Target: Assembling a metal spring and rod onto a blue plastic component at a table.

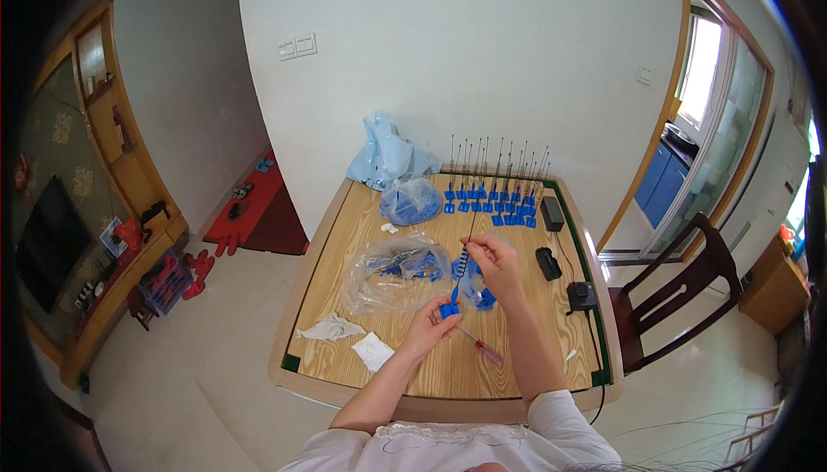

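My left hand (pixel 425 327) is closed around a small blue plastic base (pixel 449 309), low over the front half of the table. From that base rises a blue stem with a dark coil spring (pixel 462 267) and a thin upright rod (pixel 471 224). My right hand (pixel 494 263) pinches the piece near the top of the spring. Just below my hands lies a screwdriver (pixel 488 351) with a reddish clear handle. Behind them is a clear bag (pixel 362 287) of blue and dark parts, with more blue parts (pixel 484 298) in plastic partly hidden by my right hand.
Rows of blue bases with springs and rods (pixel 491 196) stand at the table's back right. Blue bags (pixel 388 158) sit back left. A black box (pixel 552 214), a black case (pixel 548 263) and a corded adapter (pixel 581 296) line the right. Crumpled tissue (pixel 332 327) lies front left.
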{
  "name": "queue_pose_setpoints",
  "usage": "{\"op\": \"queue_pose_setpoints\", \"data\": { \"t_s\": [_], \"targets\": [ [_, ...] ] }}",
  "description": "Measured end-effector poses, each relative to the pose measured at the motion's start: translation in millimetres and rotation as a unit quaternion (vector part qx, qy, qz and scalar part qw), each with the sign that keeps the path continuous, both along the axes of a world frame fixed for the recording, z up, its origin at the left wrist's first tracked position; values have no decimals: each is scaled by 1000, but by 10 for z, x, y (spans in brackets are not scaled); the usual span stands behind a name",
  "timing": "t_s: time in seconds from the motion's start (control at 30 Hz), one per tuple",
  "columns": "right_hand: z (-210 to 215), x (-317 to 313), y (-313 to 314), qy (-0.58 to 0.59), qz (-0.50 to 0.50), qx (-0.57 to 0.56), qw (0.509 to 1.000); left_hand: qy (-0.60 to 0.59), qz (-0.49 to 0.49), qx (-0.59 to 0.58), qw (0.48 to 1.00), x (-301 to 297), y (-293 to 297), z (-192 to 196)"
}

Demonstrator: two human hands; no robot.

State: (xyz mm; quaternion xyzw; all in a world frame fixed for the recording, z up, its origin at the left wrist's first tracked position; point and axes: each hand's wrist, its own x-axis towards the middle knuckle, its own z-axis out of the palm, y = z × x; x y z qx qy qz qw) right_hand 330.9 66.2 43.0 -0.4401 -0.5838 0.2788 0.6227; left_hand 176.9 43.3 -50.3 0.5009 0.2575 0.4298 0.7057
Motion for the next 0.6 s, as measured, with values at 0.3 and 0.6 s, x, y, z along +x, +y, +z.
{"op": "queue_pose_setpoints", "data": {
  "t_s": [0.3,0.6],
  "targets": [
    [92,4,10,-84,-15,6,996,-2,-16,-9,1000,-21,-2,-24],
    [113,74,33,-42,26,-30,998,22,-4,35,999,-45,39,-53]
  ]
}}
